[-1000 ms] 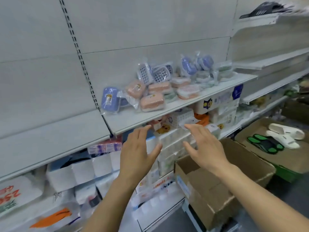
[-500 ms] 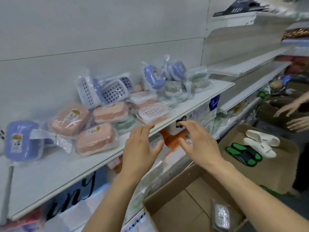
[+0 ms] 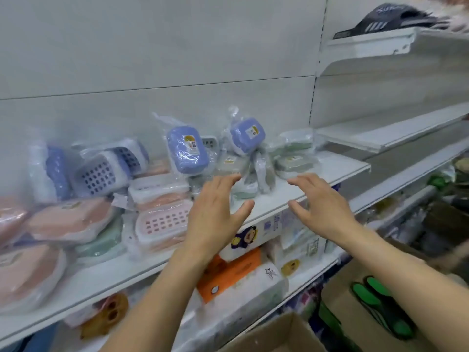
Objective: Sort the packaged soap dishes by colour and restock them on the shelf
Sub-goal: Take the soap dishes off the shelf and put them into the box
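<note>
Packaged soap dishes lie mixed on the white shelf point(image 3: 302, 194). Blue ones point(image 3: 186, 149) point(image 3: 247, 134) lean against the back wall, with blue-and-white grated ones point(image 3: 101, 170) to their left. Pink ones point(image 3: 162, 221) point(image 3: 68, 219) lie at the front left. Pale green ones point(image 3: 295, 162) sit at the right end. My left hand point(image 3: 215, 212) hovers with spread fingers above the shelf's front edge, just before a wrapped green dish point(image 3: 245, 186). My right hand point(image 3: 318, 203) hovers beside it, fingers straight, holding nothing.
Tissue packs, an orange box point(image 3: 228, 273) and white cartons fill the shelf below. Cardboard boxes stand on the floor at lower right, one holding green-and-black slippers point(image 3: 380, 306). Bare white shelves point(image 3: 385, 133) run to the right; a dark slipper point(image 3: 388, 17) lies on the top one.
The view has closed in on the shelf and shifted right. Both hands have risen from below the shelf edge to the level of the soap dishes, still empty.
</note>
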Action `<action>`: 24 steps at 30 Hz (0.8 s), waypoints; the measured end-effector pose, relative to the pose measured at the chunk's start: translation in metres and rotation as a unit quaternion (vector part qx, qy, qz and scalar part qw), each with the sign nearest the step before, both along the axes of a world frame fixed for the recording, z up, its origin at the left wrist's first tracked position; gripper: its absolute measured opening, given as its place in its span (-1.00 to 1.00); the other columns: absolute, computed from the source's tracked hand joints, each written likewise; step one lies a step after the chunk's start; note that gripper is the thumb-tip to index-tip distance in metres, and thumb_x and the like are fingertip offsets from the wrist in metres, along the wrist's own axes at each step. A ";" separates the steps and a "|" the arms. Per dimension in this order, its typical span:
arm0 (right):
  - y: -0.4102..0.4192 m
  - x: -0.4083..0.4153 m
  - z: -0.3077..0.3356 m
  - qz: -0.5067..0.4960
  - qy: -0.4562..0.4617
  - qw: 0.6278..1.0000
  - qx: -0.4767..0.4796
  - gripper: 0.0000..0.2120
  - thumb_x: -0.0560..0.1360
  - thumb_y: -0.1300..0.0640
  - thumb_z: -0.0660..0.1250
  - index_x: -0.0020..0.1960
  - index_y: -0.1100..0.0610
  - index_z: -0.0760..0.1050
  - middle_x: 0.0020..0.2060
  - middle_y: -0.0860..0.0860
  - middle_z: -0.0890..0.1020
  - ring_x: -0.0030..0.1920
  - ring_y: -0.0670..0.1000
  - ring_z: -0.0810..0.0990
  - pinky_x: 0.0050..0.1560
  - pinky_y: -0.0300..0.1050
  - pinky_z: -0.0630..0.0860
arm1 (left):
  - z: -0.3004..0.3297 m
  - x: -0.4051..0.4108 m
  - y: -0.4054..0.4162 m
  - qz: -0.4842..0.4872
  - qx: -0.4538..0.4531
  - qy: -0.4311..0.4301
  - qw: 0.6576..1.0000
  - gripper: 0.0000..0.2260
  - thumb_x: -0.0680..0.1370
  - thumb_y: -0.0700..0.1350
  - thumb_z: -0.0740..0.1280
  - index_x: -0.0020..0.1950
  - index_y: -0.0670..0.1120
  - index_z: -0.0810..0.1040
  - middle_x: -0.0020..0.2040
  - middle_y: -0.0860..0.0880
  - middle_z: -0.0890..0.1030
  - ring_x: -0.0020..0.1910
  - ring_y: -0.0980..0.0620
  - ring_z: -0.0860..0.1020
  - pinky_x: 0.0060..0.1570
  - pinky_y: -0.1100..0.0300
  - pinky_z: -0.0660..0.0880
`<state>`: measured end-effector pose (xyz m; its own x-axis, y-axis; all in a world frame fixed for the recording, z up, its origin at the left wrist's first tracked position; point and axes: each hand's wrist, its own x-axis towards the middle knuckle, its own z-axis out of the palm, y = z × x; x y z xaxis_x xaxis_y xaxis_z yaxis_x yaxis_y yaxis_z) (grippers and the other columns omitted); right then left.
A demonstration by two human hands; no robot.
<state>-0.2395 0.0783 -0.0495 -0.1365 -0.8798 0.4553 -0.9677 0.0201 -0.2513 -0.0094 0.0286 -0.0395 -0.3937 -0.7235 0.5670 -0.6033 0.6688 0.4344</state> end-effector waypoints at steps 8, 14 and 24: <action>-0.100 -0.149 0.007 0.071 -0.047 0.996 0.025 -0.54 0.53 -0.01 0.31 0.41 -0.05 0.34 0.36 -0.09 0.38 0.35 -0.01 0.34 0.06 -0.05 0.41 | 0.021 -0.130 -0.073 0.147 -0.010 0.026 0.989 -0.51 0.52 0.02 0.42 0.41 -0.05 0.41 0.38 -0.06 0.40 0.38 -0.05 0.30 0.38 0.14 0.23; -0.175 -0.220 0.026 0.053 -0.127 0.990 0.009 -0.29 0.44 -0.06 0.44 0.49 0.00 0.22 0.45 0.08 0.22 0.42 0.15 0.21 0.30 0.11 0.34 | 0.045 -0.169 -0.143 0.261 -0.051 -0.058 0.962 -0.29 0.45 0.07 0.43 0.53 -0.03 0.25 0.54 -0.11 0.19 0.51 -0.19 0.12 0.49 -0.06 0.09; -0.262 -0.243 0.028 0.089 -0.149 0.976 0.129 0.00 0.35 -0.04 0.52 0.57 0.05 -0.02 0.49 0.15 0.15 0.47 0.21 0.08 0.40 0.16 0.17 | 0.044 -0.170 -0.187 0.366 -0.005 -0.209 0.907 -0.14 0.34 0.14 0.50 0.53 0.06 0.15 0.38 -0.05 0.33 0.34 -0.16 0.30 0.21 -0.07 0.31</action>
<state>-0.4821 -0.1838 -0.0210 -0.0635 -0.9817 0.1796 -0.8464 -0.0424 -0.5309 -0.1791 -0.1584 0.0045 0.0073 -0.8735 0.4867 -0.9978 0.0259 0.0615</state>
